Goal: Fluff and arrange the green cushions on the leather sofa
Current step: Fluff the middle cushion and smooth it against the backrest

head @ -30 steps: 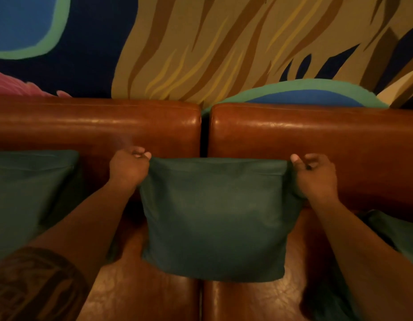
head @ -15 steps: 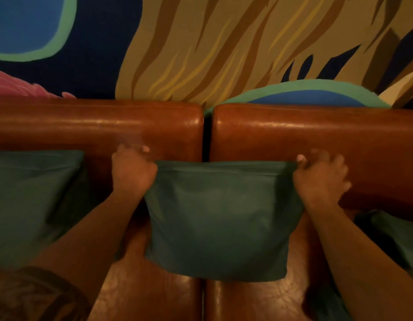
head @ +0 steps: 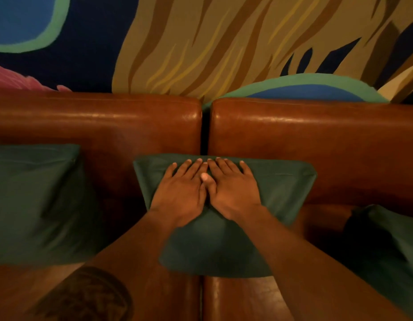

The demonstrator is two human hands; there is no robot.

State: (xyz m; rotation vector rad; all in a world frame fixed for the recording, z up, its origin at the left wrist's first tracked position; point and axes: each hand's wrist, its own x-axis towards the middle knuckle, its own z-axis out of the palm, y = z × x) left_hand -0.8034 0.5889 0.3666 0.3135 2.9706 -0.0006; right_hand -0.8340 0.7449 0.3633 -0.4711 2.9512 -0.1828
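Note:
A dark green cushion [head: 281,188] leans against the brown leather sofa [head: 316,140] at the seam between its two back sections. My left hand [head: 180,193] and my right hand [head: 233,191] lie flat side by side on the cushion's upper middle, fingers straight and pointing at the backrest, thumbs touching. Both palms press on the fabric. A second green cushion [head: 36,202] stands against the backrest at the left. A third green cushion [head: 390,246] lies at the right edge, partly cut off by the frame.
A painted wall [head: 200,42] with blue, green, tan and pink shapes rises right behind the sofa back. Bare leather seat [head: 237,300] shows in front of the middle cushion, with a gap between the two seat pads.
Both hands let go of the cushion's top corners and moved inward to its middle, where they now lie flat. The cushion sits lower against the backrest.

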